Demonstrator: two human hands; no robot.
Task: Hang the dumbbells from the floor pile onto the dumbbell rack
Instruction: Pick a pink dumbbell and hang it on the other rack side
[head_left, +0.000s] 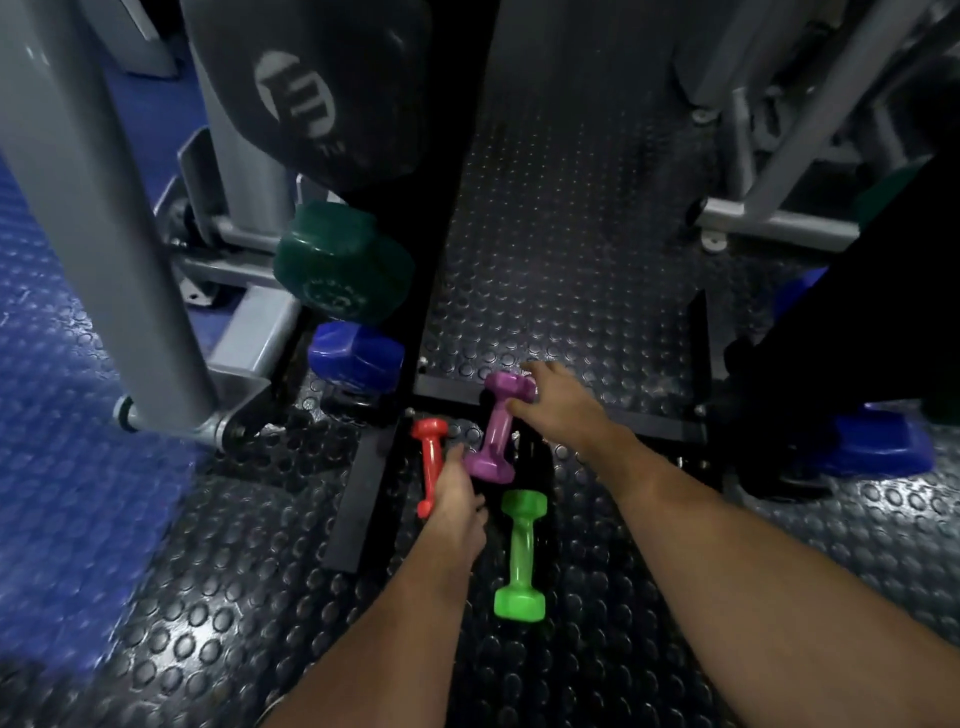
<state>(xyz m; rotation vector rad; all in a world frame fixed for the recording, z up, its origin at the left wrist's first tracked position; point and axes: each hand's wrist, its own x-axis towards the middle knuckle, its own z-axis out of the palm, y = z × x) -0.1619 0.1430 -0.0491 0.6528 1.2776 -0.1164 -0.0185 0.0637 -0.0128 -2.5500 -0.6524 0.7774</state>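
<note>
Down on the floor: black rubber mat (571, 270) with raised round studs, shiny where light hits; off to the left the same studded stuff in blue.
Red dumbbell (430, 457): smallest one, glossy coating, hex-ish heads, lying on the mat just left of the purple one.
Left hand (457, 506): its grip is curled over the near end of the red dumbbell's handle, near head mostly hidden under it.
Purple dumbbell (497, 428): smooth vinyl look, faceted heads, tilted with its far head up against the rack's base bar.
Right hand (558, 402): its grip wraps the purple dumbbell's far head, fingers curled on it.
Green dumbbell (521, 556): bright lime, same glossy finish, lying flat nearest of the three, nobody touching it.
Rack (363, 499): matte black metal, flat foot bars on the floor, upright running up the middle.
Already on the rack: a dark green dumbbell (343, 260) with embossed writing on the end I can't read, and a blue dumbbell (356, 356) below it.
Far left: grey painted steel machine frame (98, 208) and a black pad (311, 88) with a white round logo, too blurry to read.
</note>
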